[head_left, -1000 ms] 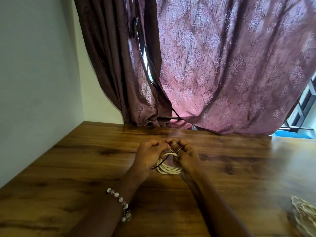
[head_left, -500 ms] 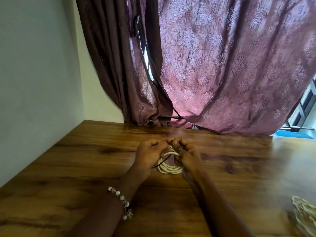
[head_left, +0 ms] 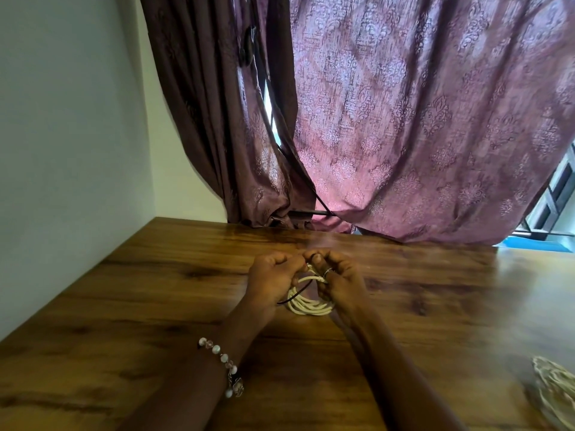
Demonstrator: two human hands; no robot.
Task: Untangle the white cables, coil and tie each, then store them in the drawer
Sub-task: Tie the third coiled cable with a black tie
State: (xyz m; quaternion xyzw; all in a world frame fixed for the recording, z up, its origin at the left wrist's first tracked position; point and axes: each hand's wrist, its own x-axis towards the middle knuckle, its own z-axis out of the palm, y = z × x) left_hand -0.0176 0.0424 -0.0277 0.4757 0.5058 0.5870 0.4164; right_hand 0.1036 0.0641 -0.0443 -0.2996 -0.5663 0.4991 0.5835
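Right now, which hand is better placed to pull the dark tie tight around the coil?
Left hand, probably: the dark tie trails out beside it, while the right hand grips the white coil to steady it.

A white cable (head_left: pixel 306 303) is wound into a small round coil of several loops, held upright just above the wooden worktop (head_left: pixel 155 290) near its middle. A thin dark tie (head_left: pixel 298 292) crosses the coil's upper left, its loose end trailing down to the left. A second pale bundle of cable (head_left: pixel 557 393), blurred, lies at the worktop's near right edge, well apart.
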